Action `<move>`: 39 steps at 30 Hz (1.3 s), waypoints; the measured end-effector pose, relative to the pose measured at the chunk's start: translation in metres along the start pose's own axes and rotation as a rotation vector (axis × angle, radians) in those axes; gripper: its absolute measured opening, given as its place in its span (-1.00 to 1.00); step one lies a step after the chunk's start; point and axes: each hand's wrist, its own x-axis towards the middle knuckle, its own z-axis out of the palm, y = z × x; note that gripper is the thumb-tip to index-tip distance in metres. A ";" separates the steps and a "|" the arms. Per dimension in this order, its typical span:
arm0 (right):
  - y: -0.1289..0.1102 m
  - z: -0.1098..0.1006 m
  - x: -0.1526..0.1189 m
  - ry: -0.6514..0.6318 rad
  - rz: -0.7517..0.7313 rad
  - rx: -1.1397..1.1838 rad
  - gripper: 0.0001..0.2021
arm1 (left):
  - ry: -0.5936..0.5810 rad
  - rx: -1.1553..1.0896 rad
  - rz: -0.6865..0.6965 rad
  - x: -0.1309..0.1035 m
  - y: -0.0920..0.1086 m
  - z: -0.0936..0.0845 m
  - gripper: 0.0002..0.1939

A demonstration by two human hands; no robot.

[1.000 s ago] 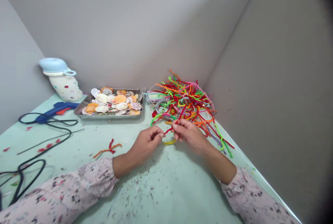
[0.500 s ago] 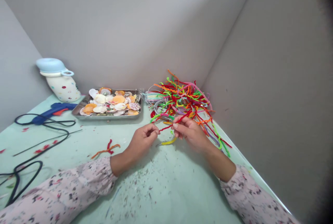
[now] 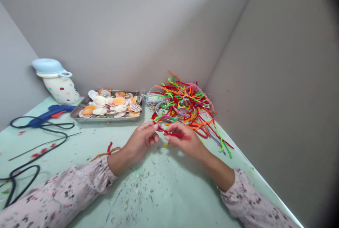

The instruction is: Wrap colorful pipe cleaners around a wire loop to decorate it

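Note:
Between my two hands is a red pipe cleaner (image 3: 162, 129), raised a little over the green table. My left hand (image 3: 141, 139) pinches it near one end with thumb and forefinger. My right hand (image 3: 186, 141) grips it farther along, and its blurred free end lies across the fingers. Just behind my hands is a tangled heap of coloured pipe cleaners (image 3: 185, 97). Under my fingers a short yellow piece (image 3: 165, 145) shows only in part. An orange and red twisted pipe cleaner (image 3: 106, 153) rests beside my left wrist, partly covered by it.
A metal tray (image 3: 106, 120) of seashells stands at the back, left of the heap. Farther left are a blue glue gun (image 3: 43, 117) with a looping black cord (image 3: 66, 137) and a spotted bottle (image 3: 60, 87) with a blue lid. Walls close off the back and right.
My hands have come closer together, and the red pipe cleaner between them now slants down to the right. My left wrist now covers part of the orange and red piece.

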 end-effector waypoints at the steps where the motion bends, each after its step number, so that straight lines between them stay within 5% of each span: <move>1: -0.002 -0.006 -0.001 -0.075 -0.029 -0.092 -0.78 | -0.008 -0.021 -0.010 0.000 0.001 0.000 -0.87; 5: -0.011 -0.046 -0.003 -0.279 0.073 -0.703 -0.84 | -0.037 -0.005 -0.040 0.000 0.002 0.000 -0.85; 8: -0.009 -0.072 -0.001 -0.171 0.305 -1.108 -0.81 | -0.048 0.048 -0.060 0.000 -0.001 0.001 -0.83; 11: -0.002 -0.080 0.004 -0.204 0.524 -1.269 -0.79 | -0.035 0.106 -0.049 0.000 -0.005 0.000 -0.83; 20: 0.015 -0.073 0.011 -0.230 0.504 -1.310 -0.71 | -0.014 0.231 -0.034 0.001 -0.008 -0.002 -0.82; 33: 0.013 -0.088 0.004 -0.236 0.543 -1.226 -0.57 | -0.004 0.305 -0.049 0.002 -0.011 -0.001 -0.77; 39: 0.015 -0.078 0.005 -0.249 0.528 -1.236 -0.64 | -0.010 0.315 -0.048 0.002 -0.010 -0.001 -0.77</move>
